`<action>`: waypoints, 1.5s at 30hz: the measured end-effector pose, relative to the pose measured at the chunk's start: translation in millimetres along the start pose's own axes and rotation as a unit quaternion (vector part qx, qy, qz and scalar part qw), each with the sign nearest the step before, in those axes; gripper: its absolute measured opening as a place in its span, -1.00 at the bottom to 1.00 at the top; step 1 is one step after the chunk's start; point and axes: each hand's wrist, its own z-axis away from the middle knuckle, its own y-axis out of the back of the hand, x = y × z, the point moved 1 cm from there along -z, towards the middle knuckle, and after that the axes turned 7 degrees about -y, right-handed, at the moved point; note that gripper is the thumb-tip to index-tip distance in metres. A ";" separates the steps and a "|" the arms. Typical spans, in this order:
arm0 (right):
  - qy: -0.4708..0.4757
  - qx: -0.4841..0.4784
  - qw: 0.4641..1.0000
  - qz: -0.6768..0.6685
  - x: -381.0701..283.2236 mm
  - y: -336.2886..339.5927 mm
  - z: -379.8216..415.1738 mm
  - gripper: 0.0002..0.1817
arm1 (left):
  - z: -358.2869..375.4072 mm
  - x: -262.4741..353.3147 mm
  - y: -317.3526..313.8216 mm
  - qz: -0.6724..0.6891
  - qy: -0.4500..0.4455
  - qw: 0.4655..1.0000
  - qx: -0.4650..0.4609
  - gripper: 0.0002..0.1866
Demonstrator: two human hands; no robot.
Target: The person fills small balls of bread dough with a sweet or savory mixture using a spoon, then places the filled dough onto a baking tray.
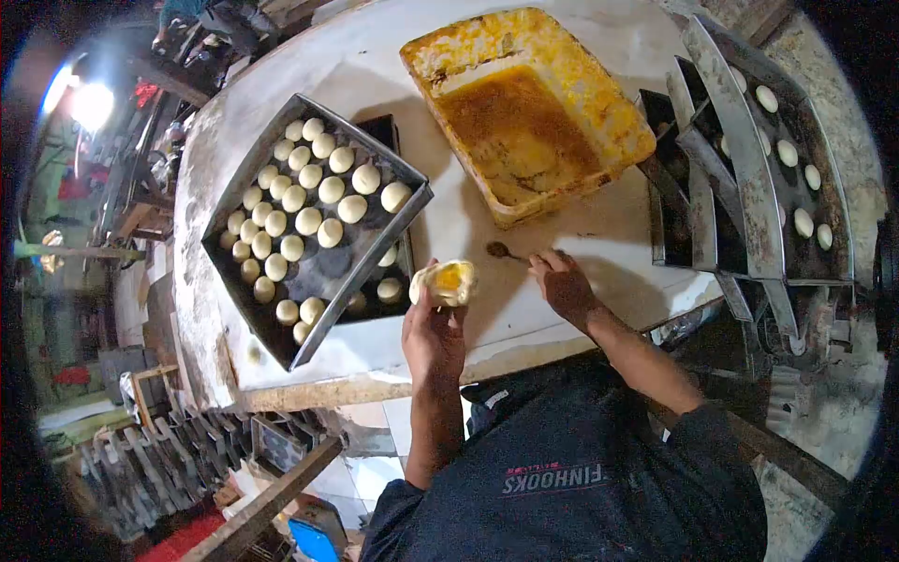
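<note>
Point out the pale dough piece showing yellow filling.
The opened pale dough piece in the left hand; the closed, round dough balls in the metal trays show none.

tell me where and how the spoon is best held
Grip the spoon by the handle end, probably from the right: its wide, dark bowl points left, while the slim handle runs rightward to the right hand, which holds it there.

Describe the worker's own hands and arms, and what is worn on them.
The left hand and right hand are bare, without gloves, and the forearms are uncovered. The dark sleeves belong to a dark shirt with pale lettering and smaller red lettering.
</note>
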 end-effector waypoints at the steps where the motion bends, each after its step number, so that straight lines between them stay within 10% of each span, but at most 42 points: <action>1: 0.044 0.053 0.998 0.012 -9.2 10.9 -0.6 -0.60 | 8.2 -0.7 -4.6 0.002 -0.011 1.000 -0.012 -0.52; 6: -0.025 -0.032 0.870 -0.491 -62.8 70.3 30.3 -0.70 | 47.2 -34.9 -26.4 0.013 -0.031 0.994 -0.108 -0.51; 8: -0.121 -0.006 0.719 -0.685 -62.1 81.1 49.8 -0.70 | 63.9 -60.6 -37.5 -0.004 -0.061 0.991 -0.119 -0.51; 13: 0.067 0.158 0.944 -0.283 -74.5 163.9 119.8 -0.67 | 126.4 -126.5 -66.6 -0.323 -0.262 0.890 -0.188 -0.24; 15: 0.056 0.171 0.938 -0.295 -74.6 176.1 147.7 -0.72 | 153.8 -135.6 -77.3 -0.405 -0.380 0.802 -0.219 -0.23; 19: 0.165 0.297 0.911 -0.235 -66.4 208.6 189.1 -0.83 | 215.9 -125.6 -94.8 -0.180 -0.268 0.925 -0.202 -0.26; 23: 0.155 0.194 0.925 -0.289 -64.0 234.7 216.5 -0.76 | 232.4 -117.6 -73.0 -0.169 -0.238 0.921 -0.258 -0.34; 27: 0.031 -0.007 0.867 -0.498 -58.4 234.5 221.9 -0.72 | 233.3 -117.7 -73.7 -0.315 -0.476 0.772 -0.278 -0.53; 33: 0.149 0.116 0.935 -0.301 -124.1 237.9 216.9 -0.80 | 242.9 -75.6 -67.1 -0.590 -0.558 0.564 -0.151 -0.34; 35: 0.187 0.137 0.929 -0.289 -141.0 225.2 206.0 -0.79 | 238.3 -59.2 -60.4 -0.574 -0.553 0.583 -0.157 -0.19; 37: 0.224 0.157 0.921 -0.277 -158.4 214.8 191.2 -0.79 | 237.0 -48.2 -57.2 -0.230 -0.405 0.876 -0.126 -0.23; 38: 0.248 0.158 0.915 -0.275 -167.3 211.7 182.6 -0.77 | 221.0 -42.4 -24.7 -0.164 -0.291 0.929 -0.158 -0.27; 42: 0.153 0.047 0.913 -0.376 -210.8 206.0 163.8 -0.75 | 208.0 -4.0 -7.5 -0.013 -0.299 0.936 -0.183 -0.44; 43: 0.046 -0.045 0.900 -0.430 -219.2 202.0 161.1 -0.78 | 195.6 6.1 3.6 -0.085 -0.385 0.885 -0.246 -0.48; 45: 0.119 -0.027 0.905 -0.407 -222.4 180.3 155.5 -0.72 | 185.6 18.1 11.2 -0.151 -0.459 0.821 -0.305 -0.52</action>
